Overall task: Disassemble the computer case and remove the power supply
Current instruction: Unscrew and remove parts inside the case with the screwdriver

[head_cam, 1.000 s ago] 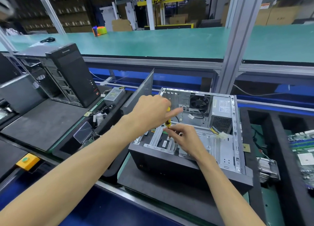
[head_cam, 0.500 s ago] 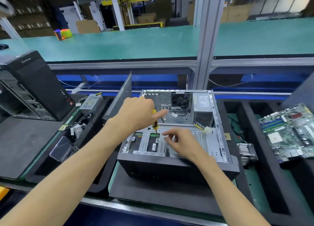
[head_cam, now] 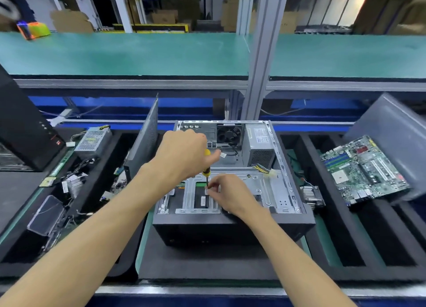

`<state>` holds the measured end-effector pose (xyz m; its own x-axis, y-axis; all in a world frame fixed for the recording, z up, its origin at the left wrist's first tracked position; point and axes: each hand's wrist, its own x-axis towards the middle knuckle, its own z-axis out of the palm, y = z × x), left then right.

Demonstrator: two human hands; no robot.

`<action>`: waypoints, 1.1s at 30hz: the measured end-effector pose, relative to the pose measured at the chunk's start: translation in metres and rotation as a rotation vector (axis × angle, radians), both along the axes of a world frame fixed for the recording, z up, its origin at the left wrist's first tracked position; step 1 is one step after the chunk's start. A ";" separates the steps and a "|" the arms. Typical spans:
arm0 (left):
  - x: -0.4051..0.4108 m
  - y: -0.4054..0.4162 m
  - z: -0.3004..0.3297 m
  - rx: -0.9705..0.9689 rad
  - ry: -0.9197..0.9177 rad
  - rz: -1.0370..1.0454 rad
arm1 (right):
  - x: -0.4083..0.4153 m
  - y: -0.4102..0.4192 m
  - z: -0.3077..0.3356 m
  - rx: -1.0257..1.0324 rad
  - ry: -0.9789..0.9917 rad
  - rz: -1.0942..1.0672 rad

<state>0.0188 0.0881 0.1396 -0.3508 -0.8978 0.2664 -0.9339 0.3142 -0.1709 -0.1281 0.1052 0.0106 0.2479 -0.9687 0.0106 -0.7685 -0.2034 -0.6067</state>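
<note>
An open computer case (head_cam: 232, 223) lies on its side on a dark mat, its inside facing up. The grey power supply (head_cam: 258, 145) sits in the far right corner of the case, beside a black fan (head_cam: 228, 132). My left hand (head_cam: 182, 154) is shut on a yellow-and-black screwdriver (head_cam: 206, 170) held upright, tip down on the metal drive bracket (head_cam: 258, 189). My right hand (head_cam: 227, 194) pinches at the screwdriver's tip with thumb and fingers; what it holds is too small to see.
A removed side panel (head_cam: 144, 140) leans left of the case. Another power supply (head_cam: 93, 140) and loose cables lie in the left foam tray. A black tower (head_cam: 23, 131) stands far left. A motherboard (head_cam: 364, 168) and heatsink (head_cam: 312, 194) rest at right.
My view has swung right, so the case now sits centred and the motherboard is in full sight. My right hand's fingers closed in on the screwdriver tip. The left hand keeps its grip.
</note>
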 end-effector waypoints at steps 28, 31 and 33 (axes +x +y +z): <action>0.022 -0.018 0.000 -0.033 0.131 0.026 | 0.006 0.005 -0.001 -0.051 0.032 0.001; 0.025 -0.015 0.001 -0.047 0.157 0.040 | 0.001 0.005 0.000 -0.065 -0.005 -0.031; 0.026 -0.015 0.003 -0.039 0.191 0.045 | -0.008 0.004 0.001 -0.065 -0.049 -0.084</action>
